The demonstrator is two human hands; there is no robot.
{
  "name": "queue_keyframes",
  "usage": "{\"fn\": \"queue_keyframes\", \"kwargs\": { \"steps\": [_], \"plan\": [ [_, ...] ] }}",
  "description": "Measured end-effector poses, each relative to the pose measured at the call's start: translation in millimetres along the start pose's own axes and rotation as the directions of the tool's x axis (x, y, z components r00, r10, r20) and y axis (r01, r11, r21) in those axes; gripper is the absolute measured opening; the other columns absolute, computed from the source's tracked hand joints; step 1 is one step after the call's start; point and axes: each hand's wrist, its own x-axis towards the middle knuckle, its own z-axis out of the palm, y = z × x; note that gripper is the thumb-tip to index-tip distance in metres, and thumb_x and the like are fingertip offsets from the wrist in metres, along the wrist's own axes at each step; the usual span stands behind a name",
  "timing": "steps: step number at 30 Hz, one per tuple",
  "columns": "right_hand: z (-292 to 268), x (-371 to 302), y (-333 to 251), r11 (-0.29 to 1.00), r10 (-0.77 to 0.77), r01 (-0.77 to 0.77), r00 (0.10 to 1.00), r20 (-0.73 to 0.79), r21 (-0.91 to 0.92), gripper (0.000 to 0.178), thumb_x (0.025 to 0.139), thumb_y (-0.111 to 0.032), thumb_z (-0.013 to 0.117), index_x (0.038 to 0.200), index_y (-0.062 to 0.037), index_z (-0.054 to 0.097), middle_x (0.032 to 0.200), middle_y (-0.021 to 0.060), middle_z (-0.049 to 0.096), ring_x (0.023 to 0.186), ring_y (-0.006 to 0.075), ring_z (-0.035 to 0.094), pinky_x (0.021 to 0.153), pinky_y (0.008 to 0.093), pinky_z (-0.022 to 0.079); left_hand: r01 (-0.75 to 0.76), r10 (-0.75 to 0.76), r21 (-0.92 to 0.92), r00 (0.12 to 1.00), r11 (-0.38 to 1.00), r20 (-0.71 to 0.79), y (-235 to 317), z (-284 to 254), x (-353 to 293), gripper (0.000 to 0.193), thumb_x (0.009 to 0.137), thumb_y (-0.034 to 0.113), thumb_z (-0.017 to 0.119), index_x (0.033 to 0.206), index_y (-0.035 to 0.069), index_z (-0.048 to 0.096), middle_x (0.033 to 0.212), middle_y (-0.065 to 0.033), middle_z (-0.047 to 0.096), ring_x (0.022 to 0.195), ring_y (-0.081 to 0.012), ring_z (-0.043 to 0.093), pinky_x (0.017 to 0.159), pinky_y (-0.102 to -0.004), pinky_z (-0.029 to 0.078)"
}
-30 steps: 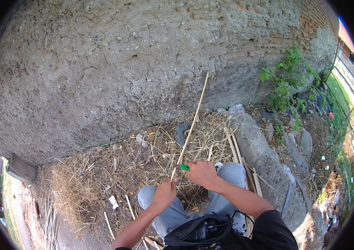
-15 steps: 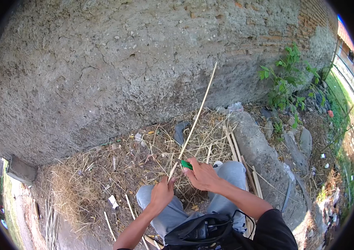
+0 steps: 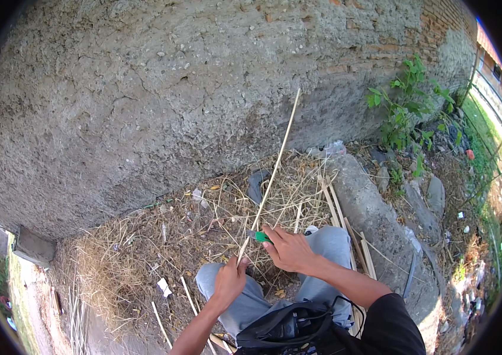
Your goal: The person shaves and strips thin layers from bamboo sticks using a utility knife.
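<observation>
A long, thin strip of bamboo (image 3: 278,158) slants up and away from my knees toward the wall. Its near end is gripped by my left hand (image 3: 231,278), fingers closed around it above my left knee. My right hand (image 3: 289,248) is closed on a knife with a green handle (image 3: 261,236). The short blade lies against the strip, a little beyond my left hand. Part of the handle is hidden under my right fingers.
Curled shavings (image 3: 109,275) and litter cover the ground. Several bamboo strips (image 3: 332,204) lean by a concrete ledge (image 3: 366,198) on the right; others lie at lower left (image 3: 161,322). A rough wall (image 3: 162,106) rises ahead, with a leafy plant (image 3: 404,109) at its base.
My right hand has turned slightly, bringing the knife's green handle nearly level. The strip's far end has shifted a little to the left. Both hands keep their hold.
</observation>
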Motion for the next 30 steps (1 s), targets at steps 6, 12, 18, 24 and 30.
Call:
{"fn": "queue_keyframes", "kwargs": {
  "steps": [6,12,18,24,30],
  "plan": [
    [8,-1,8,0.986,-0.009,0.006,1.000,0.022,0.165,0.029,0.093,-0.023,0.061,0.117,-0.0076,0.058,0.095,0.0157,0.069,0.064,0.0358,0.066,0.054,0.0469,0.051,-0.003,0.004,-0.020,1.000,1.000,0.009,-1,-2,0,0.035,0.099,0.032,0.052,0.089,-0.002,0.053,0.066,-0.0294,0.060,0.069,-0.0524,0.059,0.059,-0.0575,0.043],
    [23,-4,17,0.986,-0.093,0.093,0.996,-0.007,0.137,0.017,0.092,-0.021,0.060,0.104,-0.0096,0.060,0.085,0.0142,0.069,0.059,0.0363,0.065,0.049,0.0462,0.051,-0.002,0.003,-0.013,1.000,1.000,0.012,-4,0,1,0.035,0.100,0.032,0.051,0.089,-0.002,0.052,0.066,-0.0298,0.059,0.070,-0.0527,0.059,0.059,-0.0579,0.043],
    [27,-3,15,0.984,-0.102,0.109,0.993,-0.054,0.144,0.017,0.090,-0.023,0.065,0.100,-0.0105,0.064,0.082,0.0110,0.068,0.052,0.0311,0.064,0.043,0.0412,0.049,0.008,-0.009,0.004,0.999,1.000,0.046,-8,0,1,0.035,0.101,0.032,0.049,0.091,-0.002,0.051,0.068,-0.0314,0.059,0.072,-0.0534,0.058,0.062,-0.0593,0.042],
    [21,-2,13,0.975,-0.224,0.221,0.962,-0.153,-0.037,0.021,0.085,-0.024,0.073,0.100,-0.0108,0.069,0.077,0.0030,0.065,0.047,0.0207,0.061,0.037,0.0324,0.044,-0.009,0.010,-0.003,0.994,1.000,0.111,-4,-6,0,0.034,0.102,0.031,0.045,0.093,-0.002,0.050,0.070,-0.0320,0.060,0.073,-0.0544,0.058,0.063,-0.0604,0.042],
    [17,7,28,0.967,-0.225,0.190,0.947,-0.229,-0.167,0.015,0.089,-0.029,0.067,0.094,-0.0144,0.068,0.073,0.0043,0.065,0.046,0.0224,0.061,0.036,0.0349,0.045,-0.017,0.014,0.029,0.993,0.999,0.114,-6,-3,-13,0.033,0.103,0.030,0.044,0.097,-0.002,0.050,0.070,-0.0325,0.060,0.074,-0.0553,0.058,0.063,-0.0612,0.042]
  ]
}}
